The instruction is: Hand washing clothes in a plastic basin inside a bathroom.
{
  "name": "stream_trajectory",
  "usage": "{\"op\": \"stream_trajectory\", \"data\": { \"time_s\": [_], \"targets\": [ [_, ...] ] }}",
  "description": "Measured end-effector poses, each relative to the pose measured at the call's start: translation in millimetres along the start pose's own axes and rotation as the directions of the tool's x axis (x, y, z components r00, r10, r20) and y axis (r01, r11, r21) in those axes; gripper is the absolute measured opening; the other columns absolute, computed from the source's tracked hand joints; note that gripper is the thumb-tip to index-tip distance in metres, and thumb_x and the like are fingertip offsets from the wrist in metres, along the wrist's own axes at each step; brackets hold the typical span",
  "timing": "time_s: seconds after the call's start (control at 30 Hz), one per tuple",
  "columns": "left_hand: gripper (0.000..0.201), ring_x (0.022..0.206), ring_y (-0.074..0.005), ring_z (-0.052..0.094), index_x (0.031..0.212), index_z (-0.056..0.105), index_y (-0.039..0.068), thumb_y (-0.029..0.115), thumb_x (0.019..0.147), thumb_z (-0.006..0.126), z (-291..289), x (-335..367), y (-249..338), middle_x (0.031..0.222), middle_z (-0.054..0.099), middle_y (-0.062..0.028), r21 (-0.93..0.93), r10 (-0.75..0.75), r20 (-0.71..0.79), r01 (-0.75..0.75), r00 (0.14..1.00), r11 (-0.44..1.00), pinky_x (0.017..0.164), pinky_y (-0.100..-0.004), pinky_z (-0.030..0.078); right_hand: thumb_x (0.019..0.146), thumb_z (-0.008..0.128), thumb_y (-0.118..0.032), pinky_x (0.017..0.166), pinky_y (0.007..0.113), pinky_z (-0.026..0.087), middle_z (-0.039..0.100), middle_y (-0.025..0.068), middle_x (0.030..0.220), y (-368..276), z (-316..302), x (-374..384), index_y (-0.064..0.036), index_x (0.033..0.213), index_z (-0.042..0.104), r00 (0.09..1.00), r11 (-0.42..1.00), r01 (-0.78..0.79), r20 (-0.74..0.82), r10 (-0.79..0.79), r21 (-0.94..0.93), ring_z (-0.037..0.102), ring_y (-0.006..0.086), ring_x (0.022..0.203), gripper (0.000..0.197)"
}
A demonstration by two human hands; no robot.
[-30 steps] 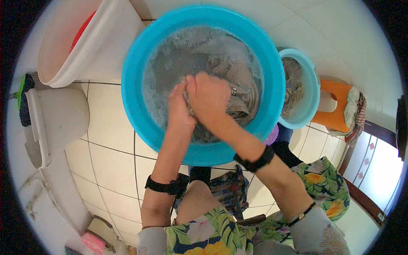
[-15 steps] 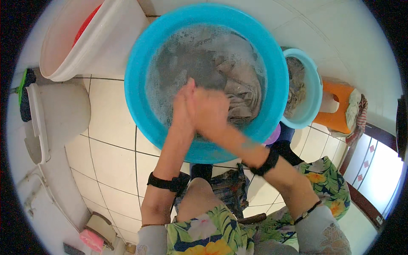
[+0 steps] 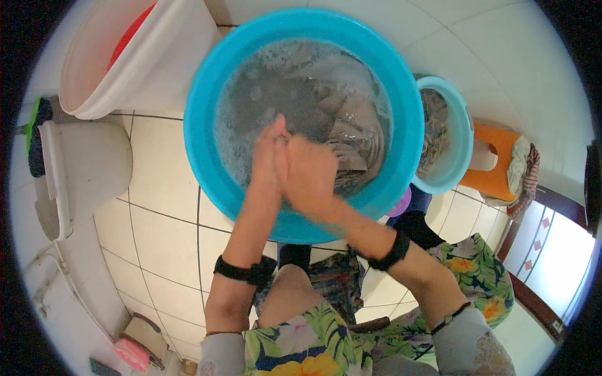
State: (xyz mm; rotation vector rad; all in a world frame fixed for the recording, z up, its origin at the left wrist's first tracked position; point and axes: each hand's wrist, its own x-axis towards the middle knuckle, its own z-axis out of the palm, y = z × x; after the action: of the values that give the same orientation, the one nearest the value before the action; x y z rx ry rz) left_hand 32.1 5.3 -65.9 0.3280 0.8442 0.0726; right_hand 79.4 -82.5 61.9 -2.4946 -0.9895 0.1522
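Observation:
A large turquoise basin holds cloudy, sudsy water. Grey-brown cloth lies soaked in it, its folds rising on the right side. Over the near part of the basin my left hand and my right hand press against each other. The left hand's fingers are together and point away from me. Curled into a fist, the right hand bears against the left palm. Whatever lies between them, if anything, is hidden. Both hands are slightly blurred.
Right of the basin stands a smaller light-blue tub with wet cloth, beside an orange stool with cloths on it. At the left are a tall white bin and a whitish bucket. A purple object shows beneath the basin's rim.
My hands stay pressed together over the basin, with only a slight shift in their pose. The whole view has moved a little.

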Motion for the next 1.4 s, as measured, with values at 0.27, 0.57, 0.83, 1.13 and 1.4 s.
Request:
{"op": "stream_trajectory", "data": {
  "time_s": [0.27,0.57,0.83,1.13,1.4],
  "targets": [
    [0.026,0.081,-0.0217,0.062,0.092,0.062,0.012,0.036,0.091,0.053,47.2,-27.4,-10.8,0.089,0.065,-0.0066,-0.171,0.048,-0.128,-0.070,0.991,0.983,0.076,-0.0350,0.051,0.084,0.053,-0.028,0.044,0.039,0.047,0.061,0.0116,0.058,26.7,3.4,28.4,-0.0089,0.061,0.062,0.995,0.968,0.057,-0.070,-0.076,-0.245,0.061,0.0268,0.049,0.031],
    [0.052,0.100,-0.0234,0.058,0.107,0.054,0.008,0.054,0.085,0.057,83.1,-53.1,-9.4,0.107,0.060,-0.0103,-0.278,-0.021,0.011,0.024,1.000,0.960,0.086,-0.0384,0.048,0.084,0.056,-0.033,0.055,0.045,0.045,0.058,0.0131,0.061,52.4,3.9,38.7,-0.0076,0.065,0.058,0.991,0.997,0.075,-0.115,-0.072,0.023,0.058,0.0350,0.058,0.032],
    [0.063,0.105,-0.0246,0.057,0.113,0.052,0.003,0.060,0.087,0.045,75.0,-53.0,7.3,0.111,0.059,-0.0114,-0.225,0.073,0.131,-0.042,0.989,0.974,0.092,-0.0388,0.046,0.077,0.066,-0.026,0.074,0.045,0.041,0.053,0.0175,0.083,36.5,-37.8,6.5,-0.0032,0.087,0.055,0.990,0.940,0.084,-0.131,-0.043,0.329,0.050,0.0363,0.084,0.027],
    [0.061,0.108,-0.0264,0.054,0.119,0.052,0.008,0.060,0.088,0.042,74.0,-40.6,0.9,0.114,0.058,-0.0090,-0.200,0.199,0.060,-0.183,0.978,0.963,0.096,-0.0415,0.042,0.072,0.067,-0.012,0.078,0.044,0.041,0.047,0.0178,0.097,54.4,-10.6,-4.1,-0.0070,0.113,0.051,0.997,0.896,0.041,-0.076,-0.009,0.441,0.049,0.0388,0.090,0.044],
    [0.061,0.110,-0.0266,0.054,0.118,0.052,0.008,0.060,0.090,0.038,74.7,-41.0,12.3,0.117,0.058,-0.0095,-0.190,0.201,0.042,-0.190,0.979,0.963,0.096,-0.0426,0.042,0.078,0.057,-0.006,0.070,0.033,0.044,0.059,0.0086,0.079,76.7,-38.5,11.7,-0.0019,0.091,0.062,0.933,0.584,-0.359,0.258,0.252,0.728,0.056,0.0194,0.075,0.014]
  ]
}}
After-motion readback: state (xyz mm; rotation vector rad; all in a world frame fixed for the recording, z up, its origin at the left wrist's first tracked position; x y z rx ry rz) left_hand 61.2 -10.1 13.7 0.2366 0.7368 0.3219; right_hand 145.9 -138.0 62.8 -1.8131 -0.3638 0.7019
